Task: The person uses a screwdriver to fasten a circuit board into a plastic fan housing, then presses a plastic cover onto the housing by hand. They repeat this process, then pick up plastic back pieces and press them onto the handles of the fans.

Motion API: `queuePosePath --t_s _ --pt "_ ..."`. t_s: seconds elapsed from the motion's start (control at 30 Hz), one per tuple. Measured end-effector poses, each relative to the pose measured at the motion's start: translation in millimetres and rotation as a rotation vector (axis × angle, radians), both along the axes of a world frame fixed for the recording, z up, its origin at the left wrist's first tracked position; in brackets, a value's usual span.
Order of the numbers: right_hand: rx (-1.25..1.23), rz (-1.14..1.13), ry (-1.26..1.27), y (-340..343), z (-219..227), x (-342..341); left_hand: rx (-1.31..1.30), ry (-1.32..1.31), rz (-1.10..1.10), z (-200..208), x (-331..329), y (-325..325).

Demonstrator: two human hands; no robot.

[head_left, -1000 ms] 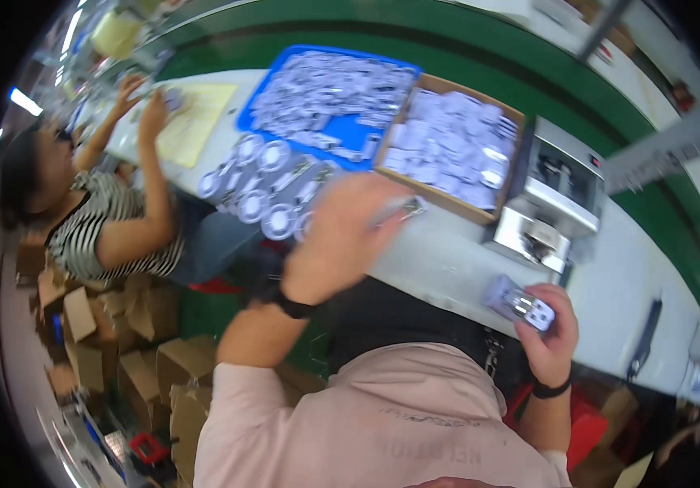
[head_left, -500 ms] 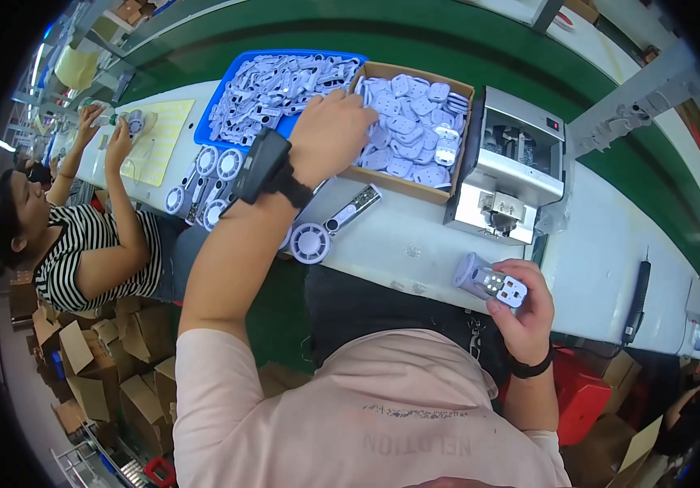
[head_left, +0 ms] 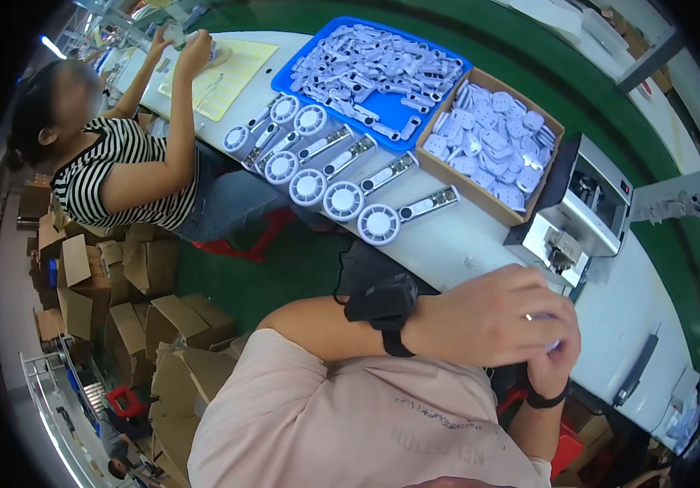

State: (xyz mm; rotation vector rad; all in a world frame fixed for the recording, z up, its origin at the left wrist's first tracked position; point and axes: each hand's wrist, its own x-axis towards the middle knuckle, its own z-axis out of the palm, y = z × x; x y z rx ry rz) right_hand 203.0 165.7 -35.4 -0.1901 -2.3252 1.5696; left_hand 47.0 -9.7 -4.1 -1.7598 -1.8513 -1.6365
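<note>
My left hand (head_left: 500, 317), wearing a ring, reaches across my body with its fingers curled down over my right hand (head_left: 552, 374). What the left fingers grip is hidden. Only a pale lilac sliver of a handheld fan (head_left: 555, 346) shows between the two hands; the right fingers are mostly covered. Left of my hands, several lilac handheld fans (head_left: 378, 224) lie in rows on the white table (head_left: 456, 264), their handles uncovered with circuit boards showing. Past them stands a cardboard box (head_left: 517, 215) of lilac plastic covers (head_left: 492, 138).
A blue tray (head_left: 399, 145) of long lilac parts is at the back. A silver-black machine (head_left: 582, 211) stands beyond my hands, and a black pen-like tool (head_left: 636, 370) lies at right. At left sits a person in a striped top (head_left: 134, 171), near open cartons (head_left: 90, 268).
My left hand has come back from the box of covers to meet my right hand, now covering the fan held there. The view has swung left, showing more of the fan rows.
</note>
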Motion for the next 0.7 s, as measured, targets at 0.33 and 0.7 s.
queuePosePath --t_s 0.33,0.7 --pt "0.054 0.075 0.079 -5 0 -34 -0.088 -0.199 0.037 -15 -28 -29" --pt "0.059 0.065 0.104 2 -7 -22 0.041 -0.296 -0.002 -19 -23 -10"
